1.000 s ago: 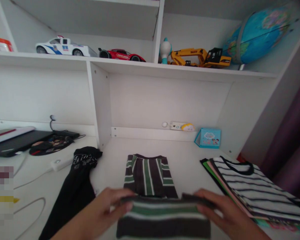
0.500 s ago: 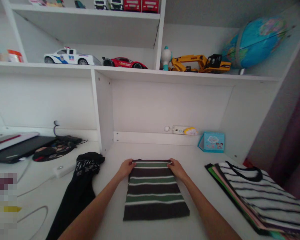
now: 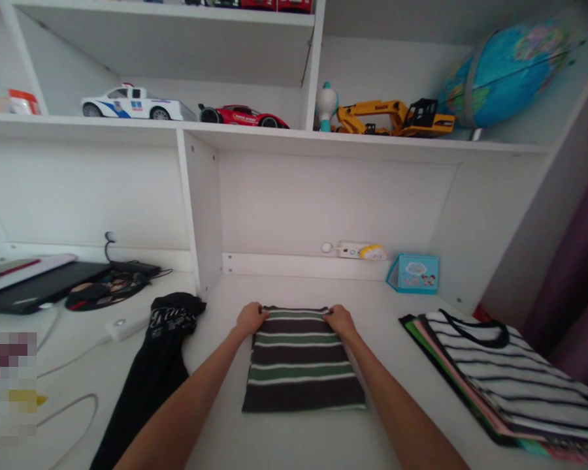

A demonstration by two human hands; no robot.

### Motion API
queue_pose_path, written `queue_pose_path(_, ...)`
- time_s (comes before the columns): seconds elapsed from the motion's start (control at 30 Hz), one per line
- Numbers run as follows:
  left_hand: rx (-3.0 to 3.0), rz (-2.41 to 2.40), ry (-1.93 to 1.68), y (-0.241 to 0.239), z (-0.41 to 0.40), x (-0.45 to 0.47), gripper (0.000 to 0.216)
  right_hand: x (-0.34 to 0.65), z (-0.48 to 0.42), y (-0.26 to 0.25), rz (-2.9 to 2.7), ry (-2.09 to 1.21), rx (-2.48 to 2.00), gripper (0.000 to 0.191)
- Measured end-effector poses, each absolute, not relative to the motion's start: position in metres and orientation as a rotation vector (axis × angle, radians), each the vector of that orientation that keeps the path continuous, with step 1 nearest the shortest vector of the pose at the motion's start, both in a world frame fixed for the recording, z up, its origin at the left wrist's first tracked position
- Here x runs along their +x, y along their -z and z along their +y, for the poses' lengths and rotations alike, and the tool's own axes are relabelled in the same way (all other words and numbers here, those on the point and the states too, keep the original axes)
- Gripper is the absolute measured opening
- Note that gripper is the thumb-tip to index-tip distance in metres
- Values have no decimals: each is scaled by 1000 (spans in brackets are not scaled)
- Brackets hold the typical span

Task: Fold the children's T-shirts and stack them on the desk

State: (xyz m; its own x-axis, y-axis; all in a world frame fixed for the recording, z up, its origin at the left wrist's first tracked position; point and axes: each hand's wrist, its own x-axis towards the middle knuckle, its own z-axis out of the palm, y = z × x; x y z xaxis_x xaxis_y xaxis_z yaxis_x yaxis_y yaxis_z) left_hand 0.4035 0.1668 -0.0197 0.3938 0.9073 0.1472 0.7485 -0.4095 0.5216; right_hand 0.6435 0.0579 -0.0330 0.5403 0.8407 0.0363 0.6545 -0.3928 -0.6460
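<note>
A folded shirt (image 3: 298,356) with dark, green and white stripes lies on the white desk in front of me. My left hand (image 3: 251,319) pinches its far left corner between thumb and fingers. At the far right corner my right hand (image 3: 340,320) grips the cloth the same way. The far edge dips slightly between the two hands, and the near edge rests on the desk. Some fingertips are hidden behind the cloth. Left of my left forearm lies a black garment (image 3: 149,385) with white lettering, partly covered by that arm.
A stack of folded shirts (image 3: 509,372), striped on top, lies at the right. A blue desk calendar (image 3: 418,273) and a power strip (image 3: 351,250) are at the back. A laptop (image 3: 44,287) and cables lie left. Above, a shelf (image 3: 255,134) holds toy vehicles and a globe (image 3: 509,75).
The shirt's near edge has moved away from me and its near right corner slightly inward. Both hands keep their corners, a little farther up in view. The camera view has tilted slightly down.
</note>
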Motion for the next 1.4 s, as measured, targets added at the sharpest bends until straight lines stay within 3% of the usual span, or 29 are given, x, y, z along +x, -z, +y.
queue_pose_path(0.13,2275,1192,-649,-15,168,399,14,653,52,-4,-1243,-398,-1977,26)
queue_pose_path(0.3,2235,804,-932,-87,151,390,29,664,13,-74,-1247,-155,-1605,24)
queue_pose_path(0.4,2209,490,-1009,-105,129,376,30,650,-31,-92,-1268,-52,-1426,26)
queue_pose_path(0.53,2439,430,-725,-79,96,347,25,614,-105,-68,-1570,-175,-1454,11)
queue_pose_path(0.73,2592,264,-145,-35,51,318,27,587,-159,-32,-1907,-789,-1687,14)
queue_pose_path(1.03,2622,275,-21,-48,43,319,33,618,-64,-2,-2053,-245,-1667,30)
queue_pose_path(1.27,3008,1040,-246,-29,100,341,48,586,-97,13,-1840,121,-2192,29)
queue_pose_path(1.4,3005,982,-451,-38,72,370,45,532,-118,28,-1551,178,-2487,33)
